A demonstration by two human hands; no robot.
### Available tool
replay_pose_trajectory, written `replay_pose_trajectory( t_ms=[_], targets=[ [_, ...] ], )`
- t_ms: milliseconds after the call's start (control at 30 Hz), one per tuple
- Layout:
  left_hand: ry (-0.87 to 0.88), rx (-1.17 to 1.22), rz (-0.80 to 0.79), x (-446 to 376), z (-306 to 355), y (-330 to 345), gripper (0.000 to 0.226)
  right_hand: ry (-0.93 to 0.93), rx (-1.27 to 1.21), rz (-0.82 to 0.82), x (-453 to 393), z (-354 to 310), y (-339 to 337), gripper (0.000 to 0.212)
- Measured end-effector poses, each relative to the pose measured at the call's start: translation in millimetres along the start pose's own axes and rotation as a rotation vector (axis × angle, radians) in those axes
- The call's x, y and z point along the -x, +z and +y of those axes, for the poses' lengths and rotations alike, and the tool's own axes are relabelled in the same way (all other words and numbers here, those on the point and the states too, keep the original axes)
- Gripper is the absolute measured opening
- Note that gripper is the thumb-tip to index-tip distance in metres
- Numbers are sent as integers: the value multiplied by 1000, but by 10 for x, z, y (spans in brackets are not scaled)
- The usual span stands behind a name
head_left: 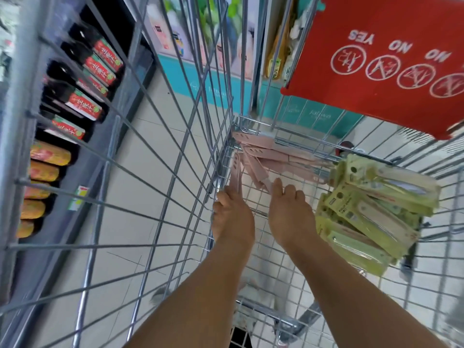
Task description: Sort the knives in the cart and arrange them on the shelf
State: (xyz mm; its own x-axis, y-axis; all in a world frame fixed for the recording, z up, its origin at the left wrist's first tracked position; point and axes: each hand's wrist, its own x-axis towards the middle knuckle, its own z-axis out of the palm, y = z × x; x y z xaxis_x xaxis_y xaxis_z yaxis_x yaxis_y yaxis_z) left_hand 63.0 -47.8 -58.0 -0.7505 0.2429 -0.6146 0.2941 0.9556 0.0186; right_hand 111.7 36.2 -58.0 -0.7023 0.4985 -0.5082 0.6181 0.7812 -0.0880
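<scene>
Sorting step: left hand (232, 217) grips 1 pink knife (236, 172); right hand (288, 212) pinches another (256, 169); next, likely lift both from cart (175, 156) to shelf (82, 187)

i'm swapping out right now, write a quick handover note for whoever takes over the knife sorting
Left hand: down in the cart, gripping one pink knife that stands upright against the cart's left wall.
Right hand: beside it, fingers reaching onto the pile of pink knives in the far left corner; whether it has hold of one cannot be told.
Green knife packs: heaped on the right side of the cart.
Done: pink and green lie in separate groups.
Left: gather the pinks, then the greens, and arrange all of them on the shelf; no knives show on the shelf at left.
</scene>
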Motion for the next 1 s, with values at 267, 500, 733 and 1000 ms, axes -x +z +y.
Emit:
replay_pose_trajectory(
  t_ms=[267, 500, 733, 1000],
  targets=[
    [-26, 129, -78, 598, -207, -232, 73, 47, -420, -235, 650, -46, -190, 70],
    [94, 353, 48, 1384, -184, -962, 81, 53, -599, -15, 1291, -80, -856, 65],
    [294, 539, 286, 2255, -373, -1975, 84, -93, -601, 311, 1929, -379, -1957, 68],
    [283, 548, 599, 2900, -1610, -3032, 77, -358, -562, 530, 2788, -1560, -2920, 53]
  ],
)
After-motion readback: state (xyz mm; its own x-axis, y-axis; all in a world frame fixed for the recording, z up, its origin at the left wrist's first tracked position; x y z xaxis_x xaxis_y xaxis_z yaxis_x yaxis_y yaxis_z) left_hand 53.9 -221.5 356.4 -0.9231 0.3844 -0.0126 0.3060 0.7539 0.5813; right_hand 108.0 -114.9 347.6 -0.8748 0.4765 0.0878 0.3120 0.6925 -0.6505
